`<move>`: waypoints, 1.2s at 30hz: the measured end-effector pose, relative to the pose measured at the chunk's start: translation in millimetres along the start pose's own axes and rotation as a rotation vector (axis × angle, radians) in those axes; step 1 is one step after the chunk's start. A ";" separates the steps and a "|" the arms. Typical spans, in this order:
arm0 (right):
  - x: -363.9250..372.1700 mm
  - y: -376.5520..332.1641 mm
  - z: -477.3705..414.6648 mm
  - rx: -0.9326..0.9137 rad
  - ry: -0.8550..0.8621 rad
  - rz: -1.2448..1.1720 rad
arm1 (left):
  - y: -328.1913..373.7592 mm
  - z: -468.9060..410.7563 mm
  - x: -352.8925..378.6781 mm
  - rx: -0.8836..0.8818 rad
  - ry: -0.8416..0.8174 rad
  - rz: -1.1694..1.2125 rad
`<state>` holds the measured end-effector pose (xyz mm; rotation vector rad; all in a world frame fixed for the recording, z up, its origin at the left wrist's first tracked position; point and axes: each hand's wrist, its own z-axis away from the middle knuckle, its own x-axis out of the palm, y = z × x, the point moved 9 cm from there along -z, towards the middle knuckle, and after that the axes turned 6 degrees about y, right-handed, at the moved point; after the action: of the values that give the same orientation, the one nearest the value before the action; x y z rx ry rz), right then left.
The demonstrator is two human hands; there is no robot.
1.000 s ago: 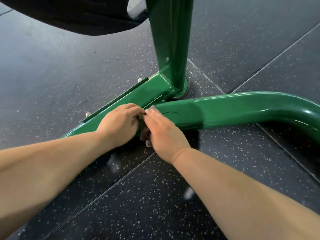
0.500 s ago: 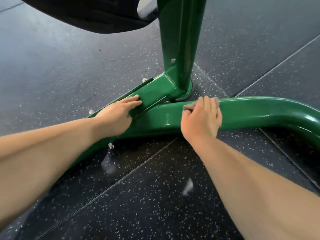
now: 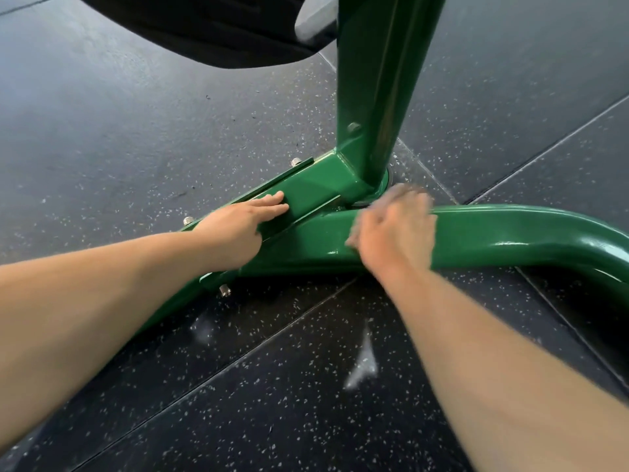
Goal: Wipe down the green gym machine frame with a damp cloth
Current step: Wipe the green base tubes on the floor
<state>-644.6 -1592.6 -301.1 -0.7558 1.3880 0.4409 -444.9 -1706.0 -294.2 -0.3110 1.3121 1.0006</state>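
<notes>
Green painted steel fills the middle of our view: the frame (image 3: 510,229) sits on the dark speckled floor (image 3: 136,131), and its upright post (image 3: 377,97) rises from the joint where the low bars meet. Our left hand (image 3: 238,226) lies flat, fingers straight, on the boxy bar just left of the post's foot, near a bolt (image 3: 296,162). Our right hand (image 3: 394,229) is on the rounded tube just right of the post's foot, smeared by blur, so we cannot tell whether its fingers curl or a cloth lies under them. A black pad (image 3: 204,25) hangs left of the post, higher up.
</notes>
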 end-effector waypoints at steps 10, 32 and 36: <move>-8.4 24.0 -16.5 -0.084 0.018 0.097 | -7.0 -10.6 -1.5 0.039 0.008 -0.034; 38.3 -18.9 80.5 -0.502 -0.012 0.081 | -12.6 -9.6 -2.3 0.108 -0.001 -0.017; 40.9 -74.8 96.7 -0.596 -0.005 0.063 | -5.2 -2.7 3.1 0.089 0.046 -0.050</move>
<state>-518.2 -1582.7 -324.2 -1.1903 1.2846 0.9267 -443.0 -1709.5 -299.5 -0.2993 1.3796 0.8949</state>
